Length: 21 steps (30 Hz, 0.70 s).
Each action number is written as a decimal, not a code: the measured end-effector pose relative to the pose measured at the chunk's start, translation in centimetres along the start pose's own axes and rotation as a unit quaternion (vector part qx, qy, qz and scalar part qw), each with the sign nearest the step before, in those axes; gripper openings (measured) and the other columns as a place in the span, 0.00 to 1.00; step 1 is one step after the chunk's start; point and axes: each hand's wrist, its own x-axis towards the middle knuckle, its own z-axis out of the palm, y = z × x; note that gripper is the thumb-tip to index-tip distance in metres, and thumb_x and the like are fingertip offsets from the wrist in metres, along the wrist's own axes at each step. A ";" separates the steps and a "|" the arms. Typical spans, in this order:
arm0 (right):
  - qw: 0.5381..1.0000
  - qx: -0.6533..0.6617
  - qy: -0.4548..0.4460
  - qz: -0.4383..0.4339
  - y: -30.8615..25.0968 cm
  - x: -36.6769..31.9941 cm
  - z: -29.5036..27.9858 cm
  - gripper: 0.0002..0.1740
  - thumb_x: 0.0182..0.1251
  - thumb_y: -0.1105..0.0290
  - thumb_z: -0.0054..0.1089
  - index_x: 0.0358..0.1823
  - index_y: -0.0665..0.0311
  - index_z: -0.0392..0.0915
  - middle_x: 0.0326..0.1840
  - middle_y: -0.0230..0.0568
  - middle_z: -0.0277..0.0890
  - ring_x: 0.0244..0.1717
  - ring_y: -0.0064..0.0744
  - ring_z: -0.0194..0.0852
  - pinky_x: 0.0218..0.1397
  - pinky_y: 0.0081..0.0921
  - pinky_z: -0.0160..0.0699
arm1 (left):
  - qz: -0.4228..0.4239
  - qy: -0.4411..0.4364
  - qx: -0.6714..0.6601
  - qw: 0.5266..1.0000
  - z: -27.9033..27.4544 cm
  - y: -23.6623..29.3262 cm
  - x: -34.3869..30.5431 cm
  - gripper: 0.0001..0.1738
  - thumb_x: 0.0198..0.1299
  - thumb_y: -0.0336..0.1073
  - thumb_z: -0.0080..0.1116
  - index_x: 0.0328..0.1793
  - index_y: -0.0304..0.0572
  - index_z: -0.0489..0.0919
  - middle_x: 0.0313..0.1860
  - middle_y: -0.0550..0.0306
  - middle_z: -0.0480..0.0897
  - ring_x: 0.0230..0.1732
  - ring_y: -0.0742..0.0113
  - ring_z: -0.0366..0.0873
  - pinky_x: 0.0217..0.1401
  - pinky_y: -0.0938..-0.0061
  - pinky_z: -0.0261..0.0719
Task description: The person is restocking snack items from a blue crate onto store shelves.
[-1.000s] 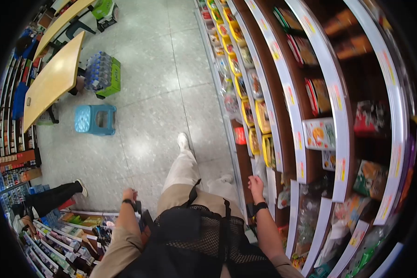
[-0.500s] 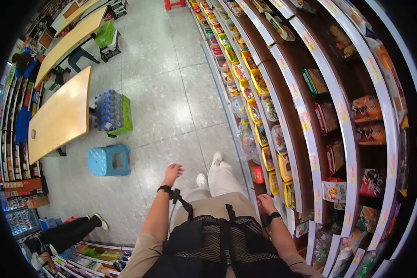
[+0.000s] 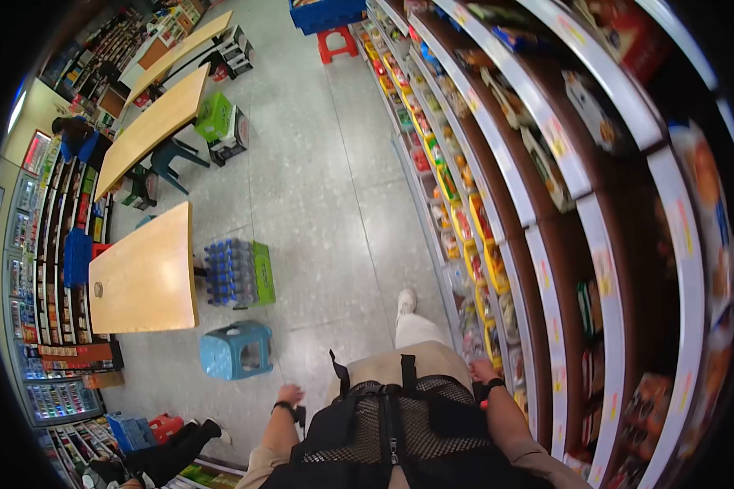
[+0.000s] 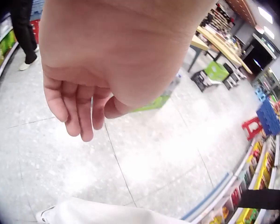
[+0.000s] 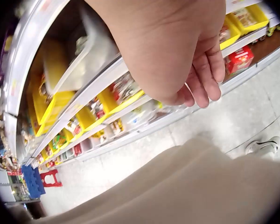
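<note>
L hand (image 4: pixel 91 70) idle, R hand (image 5: pixel 177 51) idle nr shelves (image 5: pixel 107 98).

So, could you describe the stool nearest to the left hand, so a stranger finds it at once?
Find the near wooden table on the grey floor, left of the shelves. Just in front of it, near the pack of water bottles, stands the stool: the only light blue one.

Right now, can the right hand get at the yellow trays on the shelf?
Probably yes. The right hand hangs empty, close beside the shelf; the yellow trays sit at its open front with nothing between. They are low, so some stooping seems likely.
</note>
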 end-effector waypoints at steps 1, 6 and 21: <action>0.998 -0.041 -0.016 -0.050 -3.4 1.6 0.5 0.07 0.63 0.68 0.54 0.33 0.64 0.77 0.23 0.39 0.78 0.18 0.30 0.74 0.19 0.28 0.71 | -0.070 0.048 -0.021 0.996 -0.5 1.1 -1.4 0.12 0.61 0.40 0.50 0.39 0.41 0.81 0.33 0.52 0.84 0.28 0.61 0.80 0.28 0.66 0.76; 0.955 -0.207 -0.033 -0.208 -27.7 11.5 6.8 0.14 0.65 0.65 0.51 0.27 0.67 0.77 0.20 0.38 0.77 0.20 0.31 0.76 0.24 0.27 0.74 | 0.051 0.058 -0.172 0.982 2.8 14.2 -1.8 0.17 0.63 0.37 0.42 0.50 0.39 0.79 0.37 0.50 0.86 0.27 0.68 0.80 0.24 0.74 0.74; 0.961 -0.228 -0.018 -0.157 -63.4 22.1 19.7 0.10 0.63 0.66 0.60 0.27 0.64 0.79 0.23 0.36 0.78 0.19 0.25 0.71 0.20 0.29 0.65 | 0.193 -0.100 -0.088 0.972 7.1 55.3 18.9 0.13 0.62 0.38 0.54 0.47 0.39 0.81 0.36 0.48 0.86 0.30 0.61 0.84 0.31 0.71 0.80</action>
